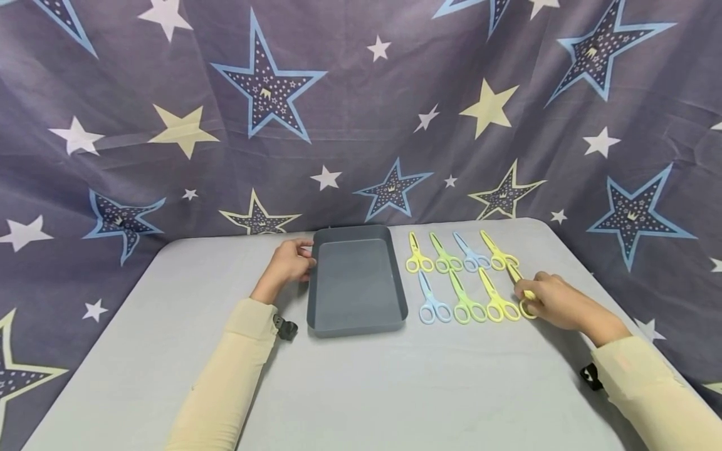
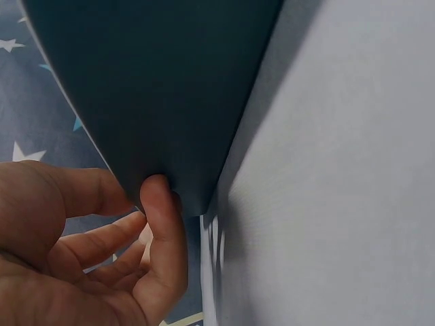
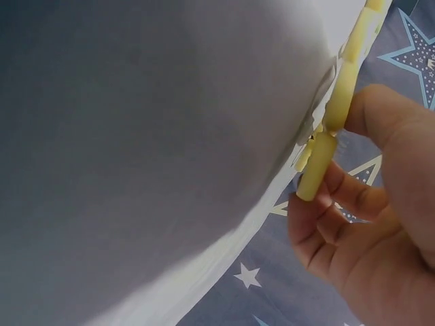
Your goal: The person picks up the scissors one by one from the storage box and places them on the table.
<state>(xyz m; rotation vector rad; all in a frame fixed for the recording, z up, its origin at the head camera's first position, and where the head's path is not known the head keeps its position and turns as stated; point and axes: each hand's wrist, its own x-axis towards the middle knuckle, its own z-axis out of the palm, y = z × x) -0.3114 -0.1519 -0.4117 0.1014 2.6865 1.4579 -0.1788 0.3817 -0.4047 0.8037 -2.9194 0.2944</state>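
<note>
My left hand (image 1: 289, 262) is at the left side of a dark grey rectangular tray (image 1: 356, 275). In the left wrist view, one fingertip presses the tray's outer wall (image 2: 156, 102) near its end, while another finger reaches behind the rim. On the right, my right hand (image 1: 555, 299) pinches a pair of yellow scissors (image 1: 514, 274) by the handles; part of the handles is hidden under the fingers. The right wrist view shows the yellow handle (image 3: 318, 166) edge-on between thumb and fingers. Beside it lies another pair of yellow scissors (image 1: 499, 300).
Several scissors lie in two rows right of the tray: green scissors (image 1: 467, 300), blue scissors (image 1: 433, 300) and yellow scissors (image 1: 419, 258) among them. A pale cloth covers the table (image 1: 361, 388). Behind it hangs a dark curtain (image 1: 350, 113) with stars.
</note>
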